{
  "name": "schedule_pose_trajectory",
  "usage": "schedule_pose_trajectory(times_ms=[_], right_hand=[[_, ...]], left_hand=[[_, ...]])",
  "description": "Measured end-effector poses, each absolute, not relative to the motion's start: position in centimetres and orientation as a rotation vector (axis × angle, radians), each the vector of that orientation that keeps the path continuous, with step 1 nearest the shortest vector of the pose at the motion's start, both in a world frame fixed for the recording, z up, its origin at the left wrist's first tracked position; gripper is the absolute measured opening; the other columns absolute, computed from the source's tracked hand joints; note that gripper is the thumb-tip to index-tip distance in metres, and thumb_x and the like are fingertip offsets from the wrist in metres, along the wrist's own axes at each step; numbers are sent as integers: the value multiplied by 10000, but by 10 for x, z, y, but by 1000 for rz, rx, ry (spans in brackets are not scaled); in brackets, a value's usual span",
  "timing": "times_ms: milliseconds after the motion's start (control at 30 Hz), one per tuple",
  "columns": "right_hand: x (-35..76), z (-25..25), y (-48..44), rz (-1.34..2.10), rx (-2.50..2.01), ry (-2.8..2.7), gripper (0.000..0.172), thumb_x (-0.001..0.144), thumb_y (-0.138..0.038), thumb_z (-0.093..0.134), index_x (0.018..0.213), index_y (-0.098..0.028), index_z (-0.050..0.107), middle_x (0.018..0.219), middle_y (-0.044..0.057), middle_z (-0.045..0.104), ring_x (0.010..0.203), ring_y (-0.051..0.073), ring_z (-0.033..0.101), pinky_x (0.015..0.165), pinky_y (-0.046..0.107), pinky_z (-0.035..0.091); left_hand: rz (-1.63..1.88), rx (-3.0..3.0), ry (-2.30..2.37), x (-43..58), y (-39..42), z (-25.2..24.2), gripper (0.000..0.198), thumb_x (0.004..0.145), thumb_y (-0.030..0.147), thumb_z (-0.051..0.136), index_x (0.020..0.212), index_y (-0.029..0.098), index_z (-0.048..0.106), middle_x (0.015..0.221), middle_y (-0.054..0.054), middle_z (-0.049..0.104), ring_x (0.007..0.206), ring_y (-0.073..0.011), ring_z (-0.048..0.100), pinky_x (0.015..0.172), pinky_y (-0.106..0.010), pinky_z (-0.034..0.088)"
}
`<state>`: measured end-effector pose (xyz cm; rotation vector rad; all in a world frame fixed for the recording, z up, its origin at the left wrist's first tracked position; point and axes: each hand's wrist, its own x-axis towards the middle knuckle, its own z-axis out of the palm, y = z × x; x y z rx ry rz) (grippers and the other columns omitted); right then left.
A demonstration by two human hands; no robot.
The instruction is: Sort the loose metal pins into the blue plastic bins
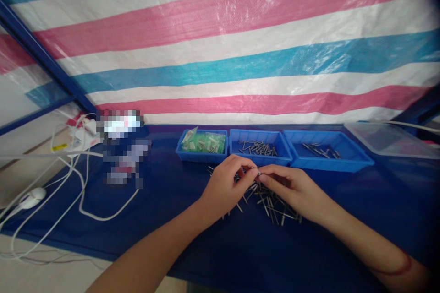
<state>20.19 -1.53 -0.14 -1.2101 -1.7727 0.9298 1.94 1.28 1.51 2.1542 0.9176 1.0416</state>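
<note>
My left hand [225, 187] is closed in a pinch, thumb against fingers, around a tiny shiny metal pin [259, 172] that is mostly hidden. From the other side my right hand [299, 187] pinches at the same spot, its fingertips meeting those of the left. Below and behind both hands lies a loose heap of thin metal pins [271, 203], spread over the blue tabletop; part of it is covered by my hands.
Three blue bins stand behind the heap: the left bin [201, 159] holds small green-and-clear packets, the middle bin [285, 146] and right bin [343, 165] hold metal pins. A clear plastic lid [385, 139] lies far right. White cables [84, 187] cross the left side. Striped sheeting [220, 68] hangs behind.
</note>
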Motion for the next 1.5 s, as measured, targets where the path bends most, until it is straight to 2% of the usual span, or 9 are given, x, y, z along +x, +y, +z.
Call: schedule_pose_trajectory(times_ms=[167, 533, 733, 833, 933, 1033, 1167, 1300, 1500], right_hand=[[202, -4, -14, 934, -1229, -1686, 257, 853, -421, 571, 955, -214, 682, 754, 27, 674, 771, 203, 643, 711, 344, 539], [208, 4, -17, 711, -1258, -1674, 246, 821, -446, 609, 845, -207, 662, 774, 37, 669, 689, 170, 599, 615, 290, 492], [243, 17, -7, 382, -1455, -1563, 281, 841, -489, 553, 845, -228, 656, 798, 41, 672, 725, 197, 618, 664, 327, 487], [282, 21, 2, 146, -1684, -1418, 315, 841, -532, 519, 843, -239, 635, 763, 61, 659, 667, 235, 616, 620, 376, 468], [320, 16, 11, -159, -1922, -1533, 378, 868, -570, 401, 873, -257, 614, 768, 82, 650, 734, 330, 632, 638, 451, 443], [337, 9, 16, -250, -1973, -1653, 391, 870, -559, 374, 974, -248, 587, 845, 106, 655, 756, 359, 627, 613, 456, 437], [324, 12, 15, -247, -1890, -1667, 375, 868, -553, 374, 1002, -263, 570, 879, 102, 662, 754, 346, 622, 621, 460, 442], [296, 20, 10, -162, -1800, -1747, 326, 881, -496, 402, 985, -250, 588, 902, 117, 675, 723, 311, 619, 633, 446, 447], [265, 22, 1, 23, -1544, -1953, 221, 877, -340, 485, 927, -206, 653, 927, 89, 691, 846, 255, 633, 704, 388, 482]], left_hand=[[1026, 2195, 906, 18, 13, 16, 118, 911, 235, 510, 921, 178, 613, 895, -37, 630, 801, -140, 580, 744, -257, 467], [847, 2361, 909, 16, 19, 11, 177, 946, 257, 454, 959, 167, 606, 975, -55, 628, 930, -174, 576, 854, -296, 447], [675, 2558, 1037, 15, 15, 11, 286, 933, 369, 483, 1128, 187, 585, 1084, -57, 620, 996, -214, 543, 861, -354, 408], [573, 2673, 975, 14, 14, 10, 287, 914, 421, 509, 1089, 225, 624, 1088, -37, 615, 996, -213, 529, 829, -356, 381], [488, 2765, 875, 13, 13, 6, 305, 867, 491, 562, 1050, 266, 657, 1092, -19, 608, 1021, -221, 502, 825, -364, 349], [415, 2824, 822, 13, 12, 1, 287, 850, 494, 589, 1033, 288, 667, 1109, -11, 606, 1043, -231, 481, 824, -375, 321], [363, 2855, 831, 15, 11, -1, 166, 908, 378, 549, 991, 295, 667, 1087, 10, 617, 1029, -211, 478, 817, -374, 296], [368, 2894, 826, 16, 12, -3, 163, 938, 334, 509, 949, 280, 662, 1056, 16, 626, 1006, -193, 482, 832, -374, 279], [393, 2947, 837, 17, 13, -4, 152, 949, 303, 492, 963, 251, 634, 1023, -5, 640, 972, -184, 499, 828, -370, 271]])
